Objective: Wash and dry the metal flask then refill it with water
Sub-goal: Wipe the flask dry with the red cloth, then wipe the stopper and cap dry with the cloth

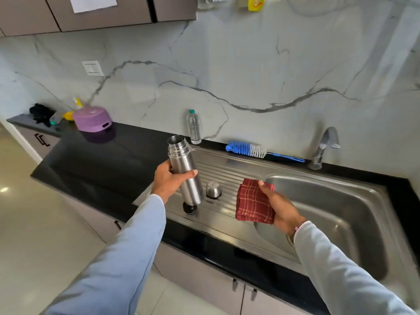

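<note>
My left hand grips the steel flask round its middle and holds it upright, slightly tilted, above the ribbed drainboard. The flask's threaded mouth is open, with no cap on it. My right hand holds a folded red checked cloth over the left rim of the sink basin, apart from the flask. The steel cup lid stands upside down on the drainboard, and a black stopper lies just below the flask's base.
A clear plastic water bottle stands by the wall behind the drainboard. A blue bottle brush lies along the back edge, left of the tap. A purple container and black gloves sit at the counter's far left.
</note>
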Demonstrator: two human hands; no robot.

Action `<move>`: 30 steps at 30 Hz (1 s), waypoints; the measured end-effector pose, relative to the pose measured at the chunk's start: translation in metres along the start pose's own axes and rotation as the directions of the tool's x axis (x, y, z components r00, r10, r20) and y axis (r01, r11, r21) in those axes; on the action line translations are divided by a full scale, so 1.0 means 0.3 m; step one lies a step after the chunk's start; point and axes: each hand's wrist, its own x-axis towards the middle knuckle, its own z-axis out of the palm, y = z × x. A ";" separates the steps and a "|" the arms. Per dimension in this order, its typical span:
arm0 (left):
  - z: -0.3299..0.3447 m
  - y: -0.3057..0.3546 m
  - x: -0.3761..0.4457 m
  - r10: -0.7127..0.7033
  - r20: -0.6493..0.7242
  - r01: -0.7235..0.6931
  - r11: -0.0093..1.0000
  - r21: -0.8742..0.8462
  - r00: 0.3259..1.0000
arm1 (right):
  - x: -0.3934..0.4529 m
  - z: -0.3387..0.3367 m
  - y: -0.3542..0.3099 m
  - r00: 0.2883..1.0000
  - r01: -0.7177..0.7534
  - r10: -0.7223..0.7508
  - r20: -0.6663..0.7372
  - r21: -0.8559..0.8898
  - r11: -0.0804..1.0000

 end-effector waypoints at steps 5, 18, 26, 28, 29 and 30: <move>-0.134 -0.070 0.113 -0.012 -0.021 0.013 1.000 0.025 1.000 | 0.093 0.139 -0.010 1.000 -0.002 0.002 -0.001 -0.022 1.000; -0.220 -0.340 0.265 -0.110 0.090 0.104 0.992 0.074 0.990 | 0.268 0.338 0.010 0.981 0.045 -0.036 -0.188 0.045 0.998; -0.207 -0.410 0.301 -0.109 0.153 0.096 0.991 0.089 0.982 | 0.305 0.325 0.033 0.940 0.051 -0.026 -0.339 0.067 0.996; -0.199 -0.421 0.300 -0.101 0.151 0.086 0.991 0.104 0.983 | 0.304 0.325 0.039 0.938 0.054 -0.026 -0.347 0.069 0.996; -0.195 -0.426 0.298 -0.096 0.154 0.079 0.990 0.113 0.983 | 0.304 0.327 0.042 0.937 0.057 -0.028 -0.349 0.072 0.996; -0.191 -0.433 0.298 -0.089 0.155 0.071 0.990 0.120 0.984 | 0.304 0.329 0.044 0.938 0.059 -0.030 -0.347 0.074 0.996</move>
